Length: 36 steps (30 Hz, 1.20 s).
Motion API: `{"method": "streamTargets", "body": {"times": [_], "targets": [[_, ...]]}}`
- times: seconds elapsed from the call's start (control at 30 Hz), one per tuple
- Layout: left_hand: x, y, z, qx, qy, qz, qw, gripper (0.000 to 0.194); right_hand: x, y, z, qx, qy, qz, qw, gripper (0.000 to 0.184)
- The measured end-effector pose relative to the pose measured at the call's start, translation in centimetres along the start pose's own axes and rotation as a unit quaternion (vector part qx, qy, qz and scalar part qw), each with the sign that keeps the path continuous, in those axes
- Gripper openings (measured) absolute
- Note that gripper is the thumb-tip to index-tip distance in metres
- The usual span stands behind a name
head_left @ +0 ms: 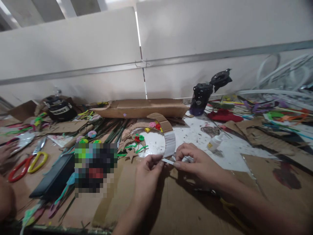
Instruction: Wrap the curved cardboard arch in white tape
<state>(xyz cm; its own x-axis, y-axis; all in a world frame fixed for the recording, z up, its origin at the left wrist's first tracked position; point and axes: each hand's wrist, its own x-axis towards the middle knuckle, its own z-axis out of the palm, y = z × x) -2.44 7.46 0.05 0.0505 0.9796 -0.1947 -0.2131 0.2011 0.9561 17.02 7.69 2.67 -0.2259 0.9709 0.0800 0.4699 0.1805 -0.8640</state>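
Centrally, a narrow white paper strip (168, 161) is pinched at one end by the fingertips of the left hand (146, 176), while the curled fingers of the right hand (198, 163) close over it nearer its other end. Both hands are almost shut, with nothing else held. Just beyond lies a round foil-faced cardboard disc (153, 143), its right edge lined by a curved white ribbed band (170, 143) that runs up into a curved brown cardboard strip (161, 121). The paper strip is held just below that band — whether they touch cannot be told. To the left, red-and-yellow scissors (26, 168) are lying near another person's hand (6, 153); to the right stands a small white glue bottle (214, 142).
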Motion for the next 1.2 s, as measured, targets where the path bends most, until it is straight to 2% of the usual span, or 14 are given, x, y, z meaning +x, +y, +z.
{"method": "streamTargets", "body": {"times": [0.13, 0.33, 0.43, 0.63, 0.9, 1.2], "targets": [[-0.1, 0.4, 0.1, 0.001, -0.017, 0.000, 1.000, 0.022, 0.2, 0.0, 0.3, 0.003, 0.008, 0.012, 1.000, 0.011], [-0.2, 0.6, 0.3, 0.009, -0.027, -0.006, 1.000, 0.021, 0.2, -0.2, 0.7, 0.042, 0.037, 0.065, 0.996, 0.011], [-0.2, 0.6, 0.4, 0.009, -0.028, -0.010, 1.000, 0.020, 0.2, -0.4, 0.7, 0.073, 0.025, 0.077, 0.994, 0.011], [-0.5, 0.7, 0.5, 0.010, -0.034, -0.017, 0.999, 0.021, 0.2, -1.2, 0.5, 0.167, -0.011, 0.160, 0.973, 0.017], [-0.5, 0.8, 0.6, 0.020, -0.040, -0.021, 0.999, 0.024, 0.3, -1.2, 0.4, 0.148, -0.008, 0.148, 0.978, 0.016], [-0.6, 1.2, 0.8, -0.035, -0.051, -0.035, 0.998, 0.031, 0.1, -1.1, 0.7, 0.173, -0.007, 0.173, 0.970, 0.017]]}}
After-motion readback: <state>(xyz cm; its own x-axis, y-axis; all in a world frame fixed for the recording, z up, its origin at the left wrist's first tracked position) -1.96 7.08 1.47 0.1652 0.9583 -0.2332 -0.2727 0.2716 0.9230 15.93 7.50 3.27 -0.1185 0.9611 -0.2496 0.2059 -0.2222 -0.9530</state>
